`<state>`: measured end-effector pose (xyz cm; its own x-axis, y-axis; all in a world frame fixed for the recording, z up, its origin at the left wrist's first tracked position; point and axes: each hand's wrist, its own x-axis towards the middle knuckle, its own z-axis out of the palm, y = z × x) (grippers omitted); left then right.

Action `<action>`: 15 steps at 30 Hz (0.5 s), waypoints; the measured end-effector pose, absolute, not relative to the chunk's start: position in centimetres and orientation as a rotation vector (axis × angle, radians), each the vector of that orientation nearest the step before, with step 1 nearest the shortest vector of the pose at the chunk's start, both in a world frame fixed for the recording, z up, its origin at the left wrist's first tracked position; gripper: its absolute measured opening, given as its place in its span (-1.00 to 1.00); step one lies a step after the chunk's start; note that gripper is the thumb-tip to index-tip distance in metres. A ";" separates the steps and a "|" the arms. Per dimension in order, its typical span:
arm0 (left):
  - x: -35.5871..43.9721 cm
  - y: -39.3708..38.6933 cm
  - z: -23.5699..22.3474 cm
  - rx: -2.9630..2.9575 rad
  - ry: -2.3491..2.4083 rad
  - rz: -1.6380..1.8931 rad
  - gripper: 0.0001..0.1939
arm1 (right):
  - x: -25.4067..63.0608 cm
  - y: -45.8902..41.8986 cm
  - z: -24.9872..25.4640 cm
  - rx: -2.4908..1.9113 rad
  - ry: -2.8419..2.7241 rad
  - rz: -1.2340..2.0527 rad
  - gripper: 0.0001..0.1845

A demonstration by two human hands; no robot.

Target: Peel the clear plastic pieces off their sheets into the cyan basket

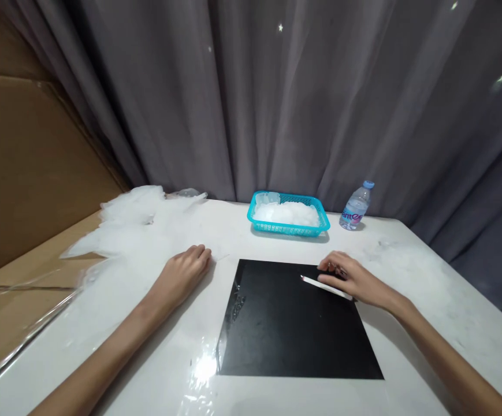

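My left hand (190, 263) rests on the white table, left of a black sheet (294, 329), with its fingers curled together. A thin pale line, like a thread or needle, runs out from beside its fingertips; whether the fingers pinch it is hard to see. Over the sheet's upper right edge is my right hand (341, 276), its thumb apart from the bent fingers. Just below that thumb lies a slim white pencil-like stick (326, 287) with a dark tip pointing left. The stick's right end reaches the sheet's edge, under the hand.
A turquoise basket (289, 229) holding white fluffy stuffing (292, 214) stands at the back. To its right is a water bottle (356, 207). More white stuffing (125, 237) spreads along the left, beside a cardboard box (29, 150). A grey curtain (259, 104) hangs behind the table.
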<state>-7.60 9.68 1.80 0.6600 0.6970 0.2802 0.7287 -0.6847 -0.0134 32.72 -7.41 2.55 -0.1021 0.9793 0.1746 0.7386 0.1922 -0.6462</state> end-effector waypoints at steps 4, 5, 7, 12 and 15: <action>-6.5 8.7 2.9 -2.725 -1.286 -0.427 -0.74 | 32.9 -10.3 0.8 -1.678 -1.933 0.603 -0.75; -6.1 8.3 3.1 -2.726 -1.313 -0.443 -0.75 | 32.9 -10.6 0.5 -1.683 -1.951 0.596 -0.79; -5.3 7.2 3.5 -2.740 -1.361 -0.483 -0.77 | 32.6 -10.7 0.2 -1.673 -2.014 0.531 -0.85; -2.5 3.9 4.0 -2.850 -1.436 -0.586 -0.77 | 31.5 -10.7 -0.3 -1.654 -2.112 0.093 -0.79; -0.7 2.0 4.3 -3.045 -1.388 -0.641 -0.78 | 31.4 -10.9 -0.5 -1.686 -2.055 0.056 -0.79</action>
<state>-0.72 2.03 4.33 0.6044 0.7647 0.2233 0.6658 -0.6388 0.3855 31.43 -10.90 -0.53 -0.1275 0.9342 0.3332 0.9145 0.2407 -0.3251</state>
